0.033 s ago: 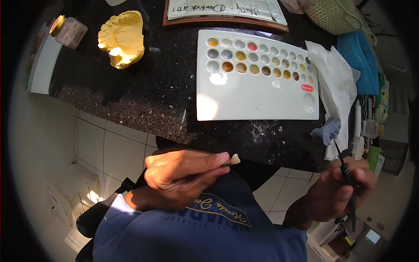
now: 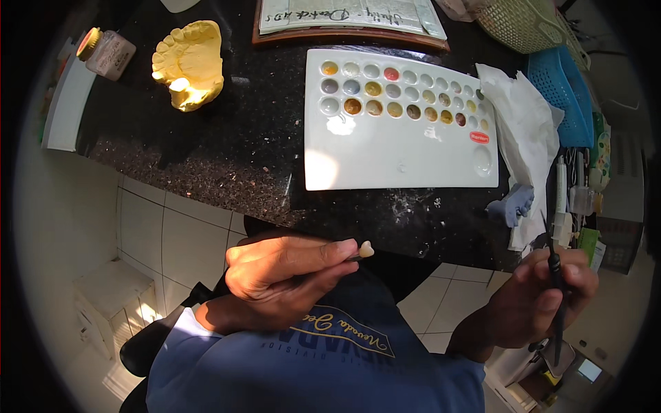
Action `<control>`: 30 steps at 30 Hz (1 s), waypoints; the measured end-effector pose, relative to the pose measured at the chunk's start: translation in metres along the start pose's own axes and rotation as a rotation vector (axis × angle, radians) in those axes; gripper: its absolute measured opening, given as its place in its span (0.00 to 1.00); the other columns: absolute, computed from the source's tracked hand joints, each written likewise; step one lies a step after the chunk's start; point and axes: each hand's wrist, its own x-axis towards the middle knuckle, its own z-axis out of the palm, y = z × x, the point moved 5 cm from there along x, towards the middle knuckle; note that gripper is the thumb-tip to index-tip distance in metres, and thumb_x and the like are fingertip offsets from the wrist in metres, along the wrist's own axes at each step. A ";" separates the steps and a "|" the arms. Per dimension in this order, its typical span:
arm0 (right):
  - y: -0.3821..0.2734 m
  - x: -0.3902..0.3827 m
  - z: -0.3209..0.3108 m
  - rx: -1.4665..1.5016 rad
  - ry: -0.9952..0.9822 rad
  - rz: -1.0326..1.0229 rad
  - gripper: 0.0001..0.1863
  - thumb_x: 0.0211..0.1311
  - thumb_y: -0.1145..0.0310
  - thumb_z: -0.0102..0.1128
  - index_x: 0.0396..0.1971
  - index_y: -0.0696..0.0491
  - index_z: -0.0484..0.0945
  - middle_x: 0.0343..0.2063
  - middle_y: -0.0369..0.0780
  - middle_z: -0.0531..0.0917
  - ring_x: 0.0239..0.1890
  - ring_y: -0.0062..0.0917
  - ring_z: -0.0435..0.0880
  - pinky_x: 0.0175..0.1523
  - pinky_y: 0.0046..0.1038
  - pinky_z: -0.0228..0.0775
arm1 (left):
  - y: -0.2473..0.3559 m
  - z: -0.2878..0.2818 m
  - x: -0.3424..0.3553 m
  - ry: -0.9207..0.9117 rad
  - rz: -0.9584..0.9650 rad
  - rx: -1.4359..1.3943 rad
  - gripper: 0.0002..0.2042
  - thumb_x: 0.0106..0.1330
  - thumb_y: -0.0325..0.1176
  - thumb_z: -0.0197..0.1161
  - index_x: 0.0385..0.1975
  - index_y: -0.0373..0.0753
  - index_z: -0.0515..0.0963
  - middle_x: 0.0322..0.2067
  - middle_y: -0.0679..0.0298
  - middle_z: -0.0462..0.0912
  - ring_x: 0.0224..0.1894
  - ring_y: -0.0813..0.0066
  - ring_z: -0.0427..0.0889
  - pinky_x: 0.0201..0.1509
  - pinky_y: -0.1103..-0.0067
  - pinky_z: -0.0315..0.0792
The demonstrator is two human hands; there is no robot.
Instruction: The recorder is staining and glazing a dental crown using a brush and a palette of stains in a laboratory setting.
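Observation:
My left hand is in front of the counter's near edge, thumb and fingers pinched on a short dark holder. At the holder's end sits a small ivory tooth crown, clear of the fingertips. On the right, my right hand grips a slim black-handled tool with a fine pointed tip; whether that tip is bristle I cannot tell. The tip points up and away from me, over the white paper towel, just right of a crumpled blue-grey piece. A white porcelain mixing palette with coloured pastes in its wells lies ahead.
A yellow dental cast and a yellow-capped jar stand at the far left of the dark speckled counter. A brown-edged board lies behind the palette. A blue basket and a pale woven basket are at the right.
My right hand has shifted slightly right, and the tool's tip has come away from the blue-grey piece. The left hand still holds the crown; the whole view has moved a little.

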 end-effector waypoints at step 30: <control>-0.001 0.098 0.018 -0.630 -0.563 -0.073 0.08 0.59 0.75 0.59 0.38 0.60 0.79 0.28 0.41 0.80 0.30 0.30 0.81 0.39 0.28 0.71 | 0.005 0.001 -0.006 -0.021 0.081 0.005 0.10 0.50 0.18 0.70 0.33 0.31 0.82 0.32 0.55 0.85 0.32 0.71 0.86 0.36 0.82 0.80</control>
